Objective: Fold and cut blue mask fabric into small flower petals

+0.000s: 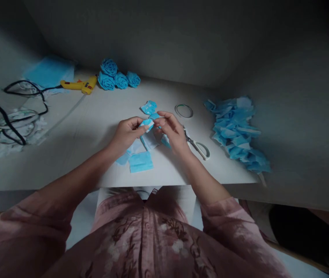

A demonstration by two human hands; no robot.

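Observation:
My left hand [127, 132] and my right hand [171, 130] meet over the middle of a white table [100, 116]. Both pinch a small blue fabric piece [147, 123] between thumb and fingertips. Under and between the hands lie more blue cut pieces [140, 161], one a flat rectangle near the table's front edge. Another crumpled blue scrap [148, 107] lies just beyond the hands.
White-handled scissors [199, 147] lie right of my right hand, a tape ring [184, 111] behind them. A heap of blue pieces [236, 131] fills the right side. Three blue fabric roses [116, 77], a yellow glue gun [80, 85] and a black cord [16, 116] sit at back left.

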